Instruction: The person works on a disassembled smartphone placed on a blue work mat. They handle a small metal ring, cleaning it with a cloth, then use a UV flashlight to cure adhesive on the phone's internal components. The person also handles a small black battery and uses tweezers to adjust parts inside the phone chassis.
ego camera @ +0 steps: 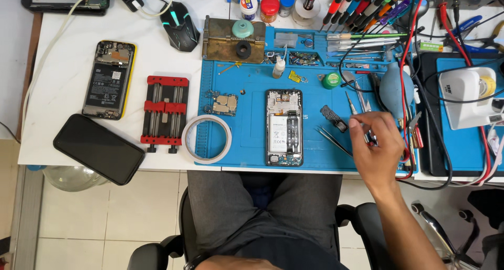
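On the blue mat [247,91], 1 right hand [375,149] grasps a tool [362,124] beside 1 opened phone [284,127].

The right hand [375,149] reached in from the lower right of the frame, its fingers curled over slim metal tools [362,110] lying right of centre on the blue mat [247,91]. Whether the grip had closed on one could not be told. Black tweezers [333,140] lay just left of the hand, pointing up-left. An opened phone [284,127], back cover off and battery exposed, lay upright at the frame's centre.
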